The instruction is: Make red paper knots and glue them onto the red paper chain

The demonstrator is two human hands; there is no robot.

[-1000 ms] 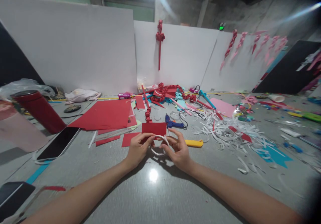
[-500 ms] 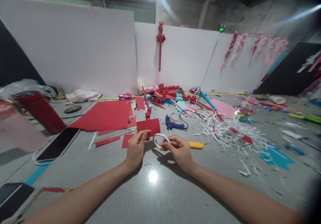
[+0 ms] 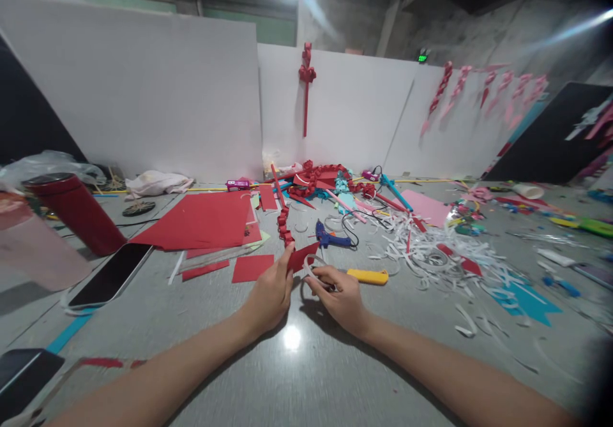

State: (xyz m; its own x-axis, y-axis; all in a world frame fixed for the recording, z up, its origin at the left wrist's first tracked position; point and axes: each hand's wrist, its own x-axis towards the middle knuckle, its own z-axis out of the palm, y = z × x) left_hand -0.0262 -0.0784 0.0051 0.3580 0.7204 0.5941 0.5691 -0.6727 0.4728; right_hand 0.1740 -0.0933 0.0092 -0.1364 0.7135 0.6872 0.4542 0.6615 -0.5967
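My left hand (image 3: 272,292) is closed on a small rectangle of red paper (image 3: 302,258), which is tilted nearly edge-on toward me. A curled white strip (image 3: 309,265) loops from the closed fingers of my right hand (image 3: 342,298) and overlaps the red paper's right end. I cannot tell whether the two are stuck together. Just right of my right fingers lies a yellow-handled tool (image 3: 371,276), probably a cutter. Another red paper rectangle (image 3: 253,268) rests flat beside my left hand. Beyond my fingertips lies a folded red paper chain (image 3: 284,226).
A blue glue gun (image 3: 334,235) lies past my hands, its cord trailing right. White paper scraps (image 3: 431,248) are heaped on the right. Large red sheets (image 3: 201,219), a phone (image 3: 112,276) and a red flask (image 3: 79,213) are at left. A white panel (image 3: 354,114) stands behind.
My left hand has moved right and turned, bringing the red paper from facing me to a steep tilt. The white loop has shifted slightly right against it. The red chain is more exposed.
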